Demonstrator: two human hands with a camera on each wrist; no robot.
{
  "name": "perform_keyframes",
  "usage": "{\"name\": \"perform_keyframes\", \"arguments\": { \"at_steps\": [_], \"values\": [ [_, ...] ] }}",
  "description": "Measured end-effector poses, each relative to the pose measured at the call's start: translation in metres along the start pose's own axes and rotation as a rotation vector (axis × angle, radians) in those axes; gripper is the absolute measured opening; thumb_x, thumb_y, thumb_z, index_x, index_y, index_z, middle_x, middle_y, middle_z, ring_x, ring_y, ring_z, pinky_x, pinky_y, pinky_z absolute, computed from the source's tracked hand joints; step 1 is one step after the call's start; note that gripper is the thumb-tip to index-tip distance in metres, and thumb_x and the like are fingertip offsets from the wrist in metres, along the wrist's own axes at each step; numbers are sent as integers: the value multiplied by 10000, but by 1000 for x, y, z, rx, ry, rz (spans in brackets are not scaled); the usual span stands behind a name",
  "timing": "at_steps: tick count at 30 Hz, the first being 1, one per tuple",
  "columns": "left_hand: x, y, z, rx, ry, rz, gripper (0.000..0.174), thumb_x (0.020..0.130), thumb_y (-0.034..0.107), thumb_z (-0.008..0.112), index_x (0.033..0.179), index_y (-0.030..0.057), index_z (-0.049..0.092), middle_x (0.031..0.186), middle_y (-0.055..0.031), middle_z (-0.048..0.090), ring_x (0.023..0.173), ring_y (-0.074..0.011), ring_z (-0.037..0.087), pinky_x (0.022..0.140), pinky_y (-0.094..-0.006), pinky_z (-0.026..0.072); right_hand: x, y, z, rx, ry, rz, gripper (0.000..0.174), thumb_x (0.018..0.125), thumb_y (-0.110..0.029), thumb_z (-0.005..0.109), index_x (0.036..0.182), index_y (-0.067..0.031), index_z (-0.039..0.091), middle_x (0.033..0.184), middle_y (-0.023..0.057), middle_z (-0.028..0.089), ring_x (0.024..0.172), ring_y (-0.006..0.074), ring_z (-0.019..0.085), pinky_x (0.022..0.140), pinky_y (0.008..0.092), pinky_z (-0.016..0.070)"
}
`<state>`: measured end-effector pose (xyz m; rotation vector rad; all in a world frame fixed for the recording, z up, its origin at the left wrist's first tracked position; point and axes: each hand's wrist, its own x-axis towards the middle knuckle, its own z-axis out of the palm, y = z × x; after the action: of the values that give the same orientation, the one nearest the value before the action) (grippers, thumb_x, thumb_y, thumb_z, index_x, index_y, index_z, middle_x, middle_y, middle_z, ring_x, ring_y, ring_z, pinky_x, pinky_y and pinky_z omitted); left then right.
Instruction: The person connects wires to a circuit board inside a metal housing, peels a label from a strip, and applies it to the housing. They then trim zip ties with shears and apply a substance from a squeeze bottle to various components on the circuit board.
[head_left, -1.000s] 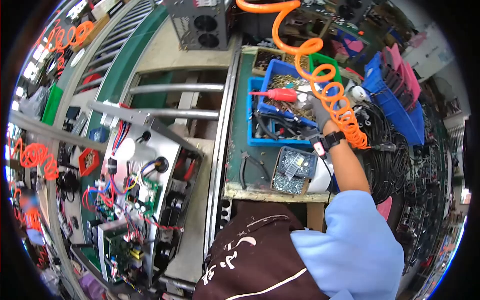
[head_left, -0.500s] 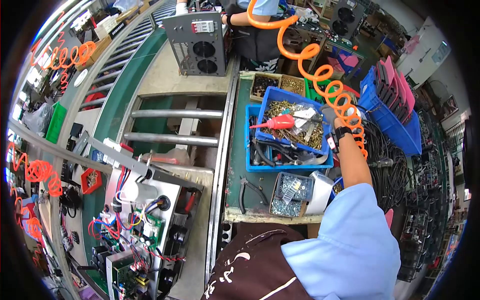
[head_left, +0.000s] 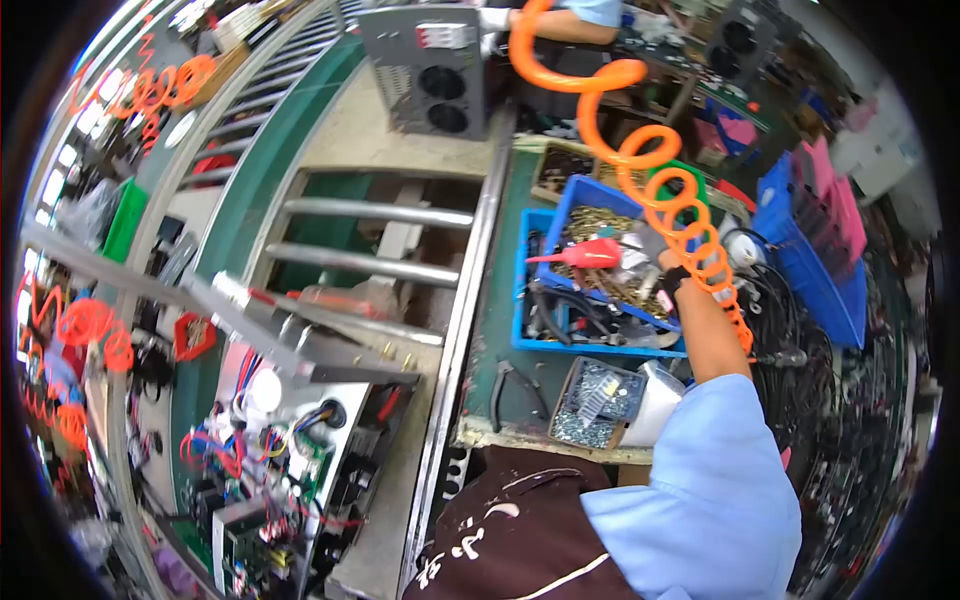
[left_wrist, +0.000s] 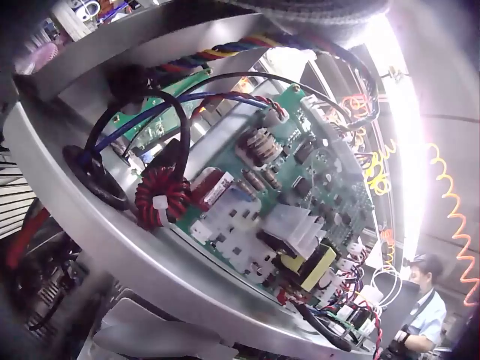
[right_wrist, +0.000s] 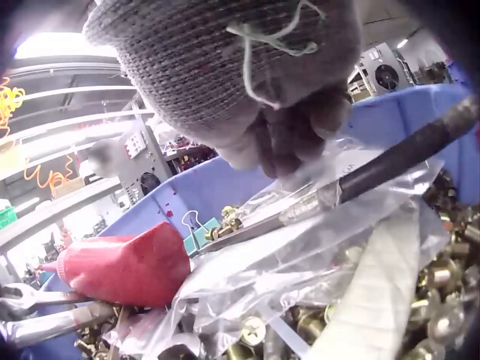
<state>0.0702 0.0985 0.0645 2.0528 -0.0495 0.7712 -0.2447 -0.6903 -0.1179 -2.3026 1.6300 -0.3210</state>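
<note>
My right hand [right_wrist: 232, 71], in a grey knit glove, reaches into a blue bin [right_wrist: 409, 105] of brass-coloured screws [right_wrist: 446, 277]. Its fingertips are bunched downward right at a crumpled clear plastic bag [right_wrist: 262, 277]; I cannot tell whether they pinch it. A dark-handled tool [right_wrist: 409, 154] lies across the bag, beside a red squeeze bottle [right_wrist: 127, 266]. Of my left hand, only grey knit glove [left_wrist: 307, 11] shows at the top of the left wrist view, close above a metal chassis [left_wrist: 142, 259] holding a green circuit board [left_wrist: 300, 172], toroid coil and wires. Its fingers are hidden.
Pliers [head_left: 518, 392] and a container of small silver hardware [head_left: 600, 400] lie on the green bench. An orange coiled hose [head_left: 625, 150] hangs over the bin. Metal conveyor rollers [head_left: 370, 262] run left of the bench. Another person [left_wrist: 426, 307] stands beyond.
The head view has shifted, bringing another person's arm into sight at the top. My right hand stays at the blue bin, slightly nearer its right side than a second ago.
</note>
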Motion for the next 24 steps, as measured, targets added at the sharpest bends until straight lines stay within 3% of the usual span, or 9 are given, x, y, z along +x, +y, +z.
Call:
{"name": "perform_keyframes", "arguments": {
  "at_steps": [1, 3, 6, 9, 11, 15, 19, 21, 24],
  "values": [
    [0, -1, -3, 9, 36, -68, 353, 933, 195, 426, 1170, -45, 526, 1218, -181, 523, 1113, -315, 503, 969, -410, 411, 1, 3, 4, -34, -8, 35, 270, 764, -131, 554, 998, -14, 624, 968, 221, 619, 946, 365, 585, 790, 411, 457],
    [-5, 45, 26, -128, 11, 12, 473, 913, 281, 462, 1250, -50, 450, 1207, -231, 517, 1083, -339, 527, 804, -410, 533, -4, 20, 0, -69, -64, 49, 267, 760, -135, 558, 986, -10, 625, 957, 224, 620, 936, 368, 588, 782, 418, 458],
    [-28, 15, 1, -406, 35, -259, 400, 913, 217, 467, 1224, -34, 449, 1212, -165, 496, 1057, -264, 517, 907, -343, 448, -8, 1, 10, -102, -185, -30, 264, 752, -142, 564, 968, -5, 627, 940, 229, 621, 920, 374, 593, 769, 430, 460],
    [-37, 58, -11, 360, 122, 309, 364, 926, 240, 425, 1126, -50, 515, 1181, -176, 514, 1091, -275, 490, 966, -385, 373, 20, -18, 19, -216, -177, -59, 261, 745, -148, 569, 951, 1, 629, 924, 234, 623, 905, 379, 597, 756, 442, 462],
    [-50, 71, -15, 293, 231, 245, 344, 879, 166, 396, 1101, -56, 538, 1176, -204, 494, 1112, -309, 470, 962, -408, 356, 39, -2, 23, -335, -74, 3, 260, 740, -153, 573, 939, 5, 630, 913, 238, 624, 895, 383, 601, 747, 450, 463],
    [-69, 96, -14, 400, 400, 553, 321, 833, 185, 412, 1009, -46, 548, 1096, -185, 518, 978, -286, 509, 848, -410, 414, 61, 17, 33, -231, 82, 35, 295, 694, -206, 607, 869, 31, 624, 829, 263, 616, 822, 415, 607, 680, 500, 460],
    [-97, 114, 11, 239, -218, 561, 234, 797, 121, 506, 982, 0, 583, 932, -149, 578, 843, -288, 549, 732, -392, 428, 29, -15, 18, -359, 198, 18, 309, 727, -254, 569, 801, 36, 645, 802, 266, 612, 777, 417, 608, 642, 482, 461],
    [-102, 119, 42, 328, -482, 538, 298, 778, 232, 618, 1002, 37, 591, 885, -128, 578, 797, -297, 548, 687, -381, 431, 24, -21, 14, -221, 225, 27, 310, 736, -243, 565, 792, 54, 631, 765, 253, 620, 727, 400, 615, 652, 472, 455],
    [-112, 122, 89, 363, -567, 404, 500, 753, 331, 670, 1135, 40, 531, 783, -102, 564, 712, -274, 554, 608, -379, 430, 42, -6, 22, 133, 299, -72, 302, 808, -240, 529, 894, 40, 599, 797, 217, 606, 791, 327, 591, 716, 409, 435]
  ]
}}
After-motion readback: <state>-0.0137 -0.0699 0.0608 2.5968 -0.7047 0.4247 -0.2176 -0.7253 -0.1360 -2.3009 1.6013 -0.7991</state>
